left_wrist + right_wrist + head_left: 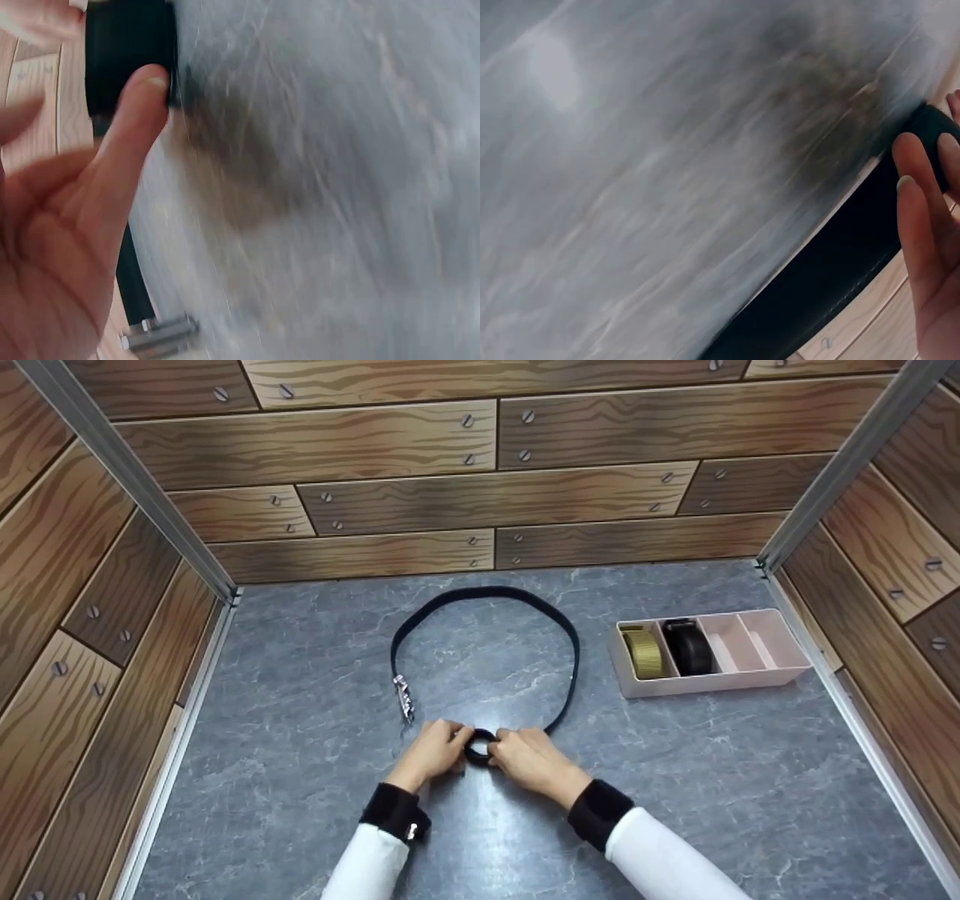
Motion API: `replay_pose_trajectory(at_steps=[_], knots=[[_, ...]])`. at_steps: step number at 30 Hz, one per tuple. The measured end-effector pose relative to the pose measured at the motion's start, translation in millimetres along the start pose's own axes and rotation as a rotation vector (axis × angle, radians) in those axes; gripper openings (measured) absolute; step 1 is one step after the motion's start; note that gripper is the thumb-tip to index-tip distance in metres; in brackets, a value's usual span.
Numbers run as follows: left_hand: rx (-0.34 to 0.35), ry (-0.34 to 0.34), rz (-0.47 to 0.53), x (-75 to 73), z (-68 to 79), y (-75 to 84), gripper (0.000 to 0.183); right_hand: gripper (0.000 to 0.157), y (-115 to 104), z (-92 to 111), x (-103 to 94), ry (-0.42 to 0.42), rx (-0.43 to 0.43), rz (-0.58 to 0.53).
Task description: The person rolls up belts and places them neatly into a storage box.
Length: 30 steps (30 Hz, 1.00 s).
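A black belt (484, 592) stands on edge on the grey marbled surface, curving in a wide loop. Its silver buckle (403, 697) lies at the left end of the loop, near the left hand. The other end is wound into a small coil (129, 56) close to the person. My left hand (435, 748) holds the coil's left side, its thumb against the edge in the left wrist view. From the right, my right hand (529, 757) pinches the same coil, where the belt strap (817, 277) runs off it.
At the right stands a pale pink divided box (712, 683). Its two left compartments hold a coiled gold belt (643, 652) and a coiled black belt (690, 649). Wood-patterned walls (390, 506) with metal edge strips close off the back and both sides.
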<state>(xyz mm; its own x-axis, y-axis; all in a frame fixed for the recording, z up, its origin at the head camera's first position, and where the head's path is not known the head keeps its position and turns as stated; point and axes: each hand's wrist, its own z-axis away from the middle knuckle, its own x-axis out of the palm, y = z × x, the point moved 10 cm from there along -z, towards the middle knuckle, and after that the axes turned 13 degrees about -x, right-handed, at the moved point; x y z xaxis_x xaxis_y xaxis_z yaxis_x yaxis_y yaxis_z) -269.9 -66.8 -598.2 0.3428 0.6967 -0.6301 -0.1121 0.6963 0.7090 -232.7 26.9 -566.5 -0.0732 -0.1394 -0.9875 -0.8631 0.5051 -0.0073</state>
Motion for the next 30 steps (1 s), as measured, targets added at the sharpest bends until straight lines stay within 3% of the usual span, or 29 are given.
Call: replay_pose_trajectory(at_steps=[7, 11, 16, 21, 26, 30], knots=[[-0.169, 0.156, -0.017, -3.3, -3.7, -2.6, 0.022, 0.019, -4, -5, -0.2, 0.034, 0.065, 0.019], [-0.201, 0.206, -0.009, -5.3, -2.9, -2.0, 0.011, 0.018, -4, -3, 0.1, 0.051, 0.086, 0.01], [-0.223, 0.241, 0.002, -3.8, -0.1, -2.0, 0.009, 0.016, -5, 1, -0.9, 0.078, 0.048, -0.022], [-0.199, 0.308, -0.111, -6.1, -1.3, 2.1, 0.01, 0.012, 2, 5, -1.8, 0.041, 0.005, -0.054], [-0.095, 0.276, -0.209, -4.0, -5.7, 8.8, 0.001, 0.018, 6, 6, -2.0, 0.004, -0.012, 0.004], [-0.02, 0.272, -0.236, -2.7, -5.1, 14.2, 0.007, 0.019, 5, 6, -3.2, 0.036, -0.018, 0.018]])
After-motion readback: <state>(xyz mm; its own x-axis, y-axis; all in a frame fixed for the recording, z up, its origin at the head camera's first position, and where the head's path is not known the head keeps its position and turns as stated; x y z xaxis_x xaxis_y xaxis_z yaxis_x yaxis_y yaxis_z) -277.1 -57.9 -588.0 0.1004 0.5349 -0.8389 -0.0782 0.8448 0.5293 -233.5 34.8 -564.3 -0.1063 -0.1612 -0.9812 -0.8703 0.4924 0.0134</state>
